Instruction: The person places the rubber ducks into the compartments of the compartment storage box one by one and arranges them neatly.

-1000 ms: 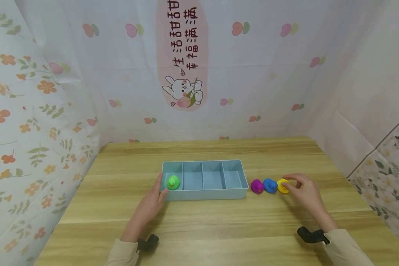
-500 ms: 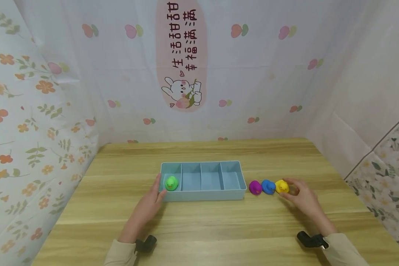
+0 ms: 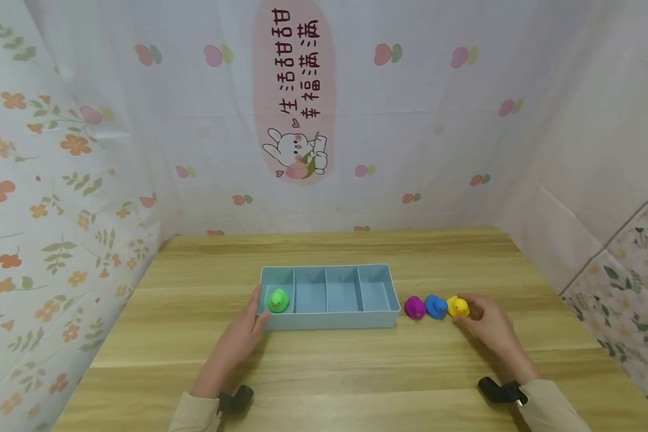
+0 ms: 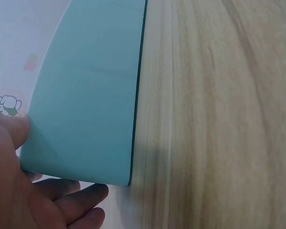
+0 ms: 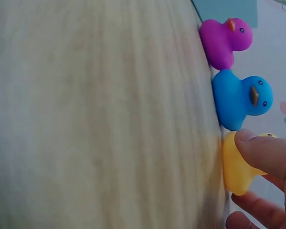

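Observation:
A pale blue box [image 3: 329, 321] divided into compartments lies lengthwise on the table. In its leftmost compartment sits a green rubber duck [image 3: 278, 300]. My left hand [image 3: 240, 333] grips the box's left end, thumb at the front corner and fingers round the end wall [image 4: 86, 109]. To the right of the box, a purple duck [image 3: 414, 308], a blue duck [image 3: 436, 306] and a yellow duck [image 3: 457, 306] form a close row. My right hand [image 3: 488, 324] holds the yellow duck between thumb and fingers; the right wrist view has the thumb [image 5: 264, 152] across its near side.
Beneath everything is a wood-grain table [image 3: 345, 378]. A white printed cloth [image 3: 399, 132] hangs behind it, and floral sheets [image 3: 65, 180] hang at the sides. Each wrist carries a black camera mount [image 3: 236, 401].
My right hand has closed its thumb and fingers round the yellow duck, which has turned so its face shows. My left hand keeps its place on the box. The head view has shifted slightly.

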Action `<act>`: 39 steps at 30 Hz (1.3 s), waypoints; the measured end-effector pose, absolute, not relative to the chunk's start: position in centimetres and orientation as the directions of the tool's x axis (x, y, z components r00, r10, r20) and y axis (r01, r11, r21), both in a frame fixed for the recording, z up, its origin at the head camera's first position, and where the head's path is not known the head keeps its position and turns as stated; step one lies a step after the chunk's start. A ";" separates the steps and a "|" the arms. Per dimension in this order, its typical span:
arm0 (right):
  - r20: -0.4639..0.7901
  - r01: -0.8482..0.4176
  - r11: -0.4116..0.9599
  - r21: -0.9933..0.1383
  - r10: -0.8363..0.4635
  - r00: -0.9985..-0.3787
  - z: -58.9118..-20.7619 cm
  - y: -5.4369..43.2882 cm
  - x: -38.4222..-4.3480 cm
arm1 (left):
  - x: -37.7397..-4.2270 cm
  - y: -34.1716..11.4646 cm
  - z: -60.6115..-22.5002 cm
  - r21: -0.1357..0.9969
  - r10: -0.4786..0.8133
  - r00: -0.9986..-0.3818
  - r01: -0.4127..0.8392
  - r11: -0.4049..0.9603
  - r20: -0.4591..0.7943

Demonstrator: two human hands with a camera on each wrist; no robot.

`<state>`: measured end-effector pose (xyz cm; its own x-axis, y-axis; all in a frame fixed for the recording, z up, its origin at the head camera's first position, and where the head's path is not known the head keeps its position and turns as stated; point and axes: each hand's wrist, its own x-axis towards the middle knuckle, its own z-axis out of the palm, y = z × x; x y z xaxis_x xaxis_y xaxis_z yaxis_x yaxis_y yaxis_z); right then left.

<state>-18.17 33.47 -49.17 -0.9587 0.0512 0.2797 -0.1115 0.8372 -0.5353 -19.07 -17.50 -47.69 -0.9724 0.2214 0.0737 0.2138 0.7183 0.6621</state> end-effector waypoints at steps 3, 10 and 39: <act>0.256 -0.091 0.840 -0.535 0.058 -0.965 -49.4 33.5 -18.1 | -19.0 -17.4 -47.6 0.656 0.226 -0.971 0.224 0.721 0.083; 0.242 -0.071 0.845 -0.529 0.071 -0.968 -49.5 33.6 -18.4 | -18.8 -17.3 -47.6 0.644 0.225 -0.970 0.230 0.730 0.092; 0.251 -0.050 0.823 -0.565 0.114 -0.961 -47.0 33.4 -18.3 | -18.8 -17.3 -47.6 0.654 0.212 -0.973 0.222 0.723 0.096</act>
